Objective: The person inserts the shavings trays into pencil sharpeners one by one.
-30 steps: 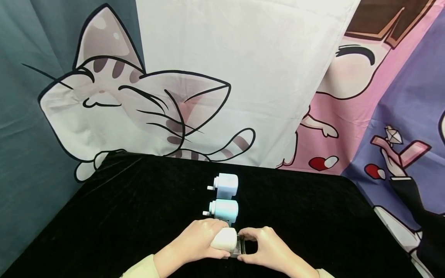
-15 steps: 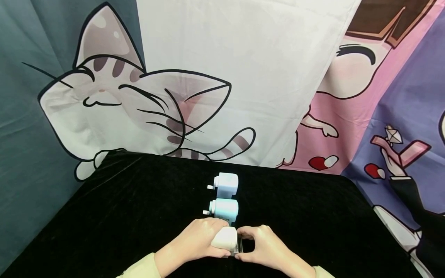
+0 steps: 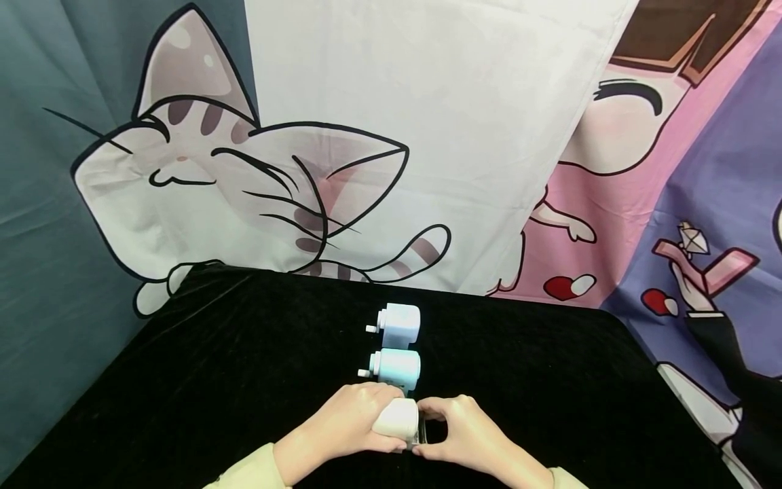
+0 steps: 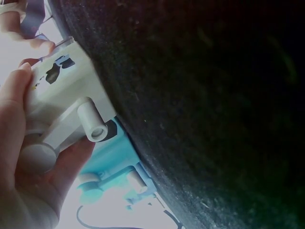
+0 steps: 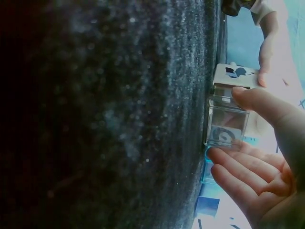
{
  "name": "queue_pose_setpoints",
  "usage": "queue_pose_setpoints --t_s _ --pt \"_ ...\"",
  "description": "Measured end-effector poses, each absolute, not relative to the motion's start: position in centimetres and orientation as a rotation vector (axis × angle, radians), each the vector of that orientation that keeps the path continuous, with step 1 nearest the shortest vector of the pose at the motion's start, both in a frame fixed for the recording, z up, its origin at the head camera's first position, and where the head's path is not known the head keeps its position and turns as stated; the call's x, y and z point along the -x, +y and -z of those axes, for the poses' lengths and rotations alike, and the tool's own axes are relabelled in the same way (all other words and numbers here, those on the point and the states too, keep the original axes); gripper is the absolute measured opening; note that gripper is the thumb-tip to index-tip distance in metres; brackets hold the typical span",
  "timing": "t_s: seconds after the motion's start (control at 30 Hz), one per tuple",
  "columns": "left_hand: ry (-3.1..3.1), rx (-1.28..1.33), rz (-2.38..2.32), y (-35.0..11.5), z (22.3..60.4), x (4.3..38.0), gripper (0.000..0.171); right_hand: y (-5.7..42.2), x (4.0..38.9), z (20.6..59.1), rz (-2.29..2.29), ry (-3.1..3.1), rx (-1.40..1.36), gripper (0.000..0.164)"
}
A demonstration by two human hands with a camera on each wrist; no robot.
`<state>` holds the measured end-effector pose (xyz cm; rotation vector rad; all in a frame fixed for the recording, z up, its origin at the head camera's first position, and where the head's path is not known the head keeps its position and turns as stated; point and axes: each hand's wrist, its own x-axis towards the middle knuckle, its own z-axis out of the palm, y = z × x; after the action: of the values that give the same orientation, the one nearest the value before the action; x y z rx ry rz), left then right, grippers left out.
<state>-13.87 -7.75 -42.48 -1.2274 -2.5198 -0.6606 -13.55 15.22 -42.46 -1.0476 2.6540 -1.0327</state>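
Note:
A white hand-crank pencil sharpener (image 3: 397,419) stands low at the front centre of the head view. My left hand (image 3: 348,421) grips it from the left, fingers over the far side and thumb on the near side. Its crank handle (image 4: 71,119) and a dark printed picture show in the left wrist view. From the sharpener's right end a clear shavings drawer (image 5: 226,119) sticks partly out. My right hand (image 3: 467,435) pinches that drawer between thumb and fingers. In the right wrist view the thumb lies across one edge and the fingertips are at the opposite edge.
Just beyond my left hand stands a light blue sharpener (image 3: 397,369), with a pale lavender-blue sharpener (image 3: 400,324) behind it. Both cranks point left. Black velvety cloth (image 3: 519,367) covers the table. A cartoon-printed curtain (image 3: 427,88) hangs behind it.
My right hand has moved slightly left with the drawer, which sticks out less than a second ago. My left hand keeps its grip on the white sharpener. The other sharpeners stay put.

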Motion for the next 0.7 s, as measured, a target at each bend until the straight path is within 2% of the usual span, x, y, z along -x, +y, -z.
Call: queue_pose_setpoints --t_s 0.27,0.57,0.7 --pt "-2.544 1.223 0.663 -7.67 42.37 13.89 0.046 15.46 13.75 42.21 0.995 2.656 1.092 0.044" --pt "-2.546 1.233 0.673 -7.65 42.34 13.89 0.046 15.87 13.62 42.32 1.018 2.634 1.016 0.053" --pt "-2.549 1.229 0.669 -7.69 42.35 13.91 0.046 15.83 13.6 42.33 1.04 2.614 1.014 0.051"
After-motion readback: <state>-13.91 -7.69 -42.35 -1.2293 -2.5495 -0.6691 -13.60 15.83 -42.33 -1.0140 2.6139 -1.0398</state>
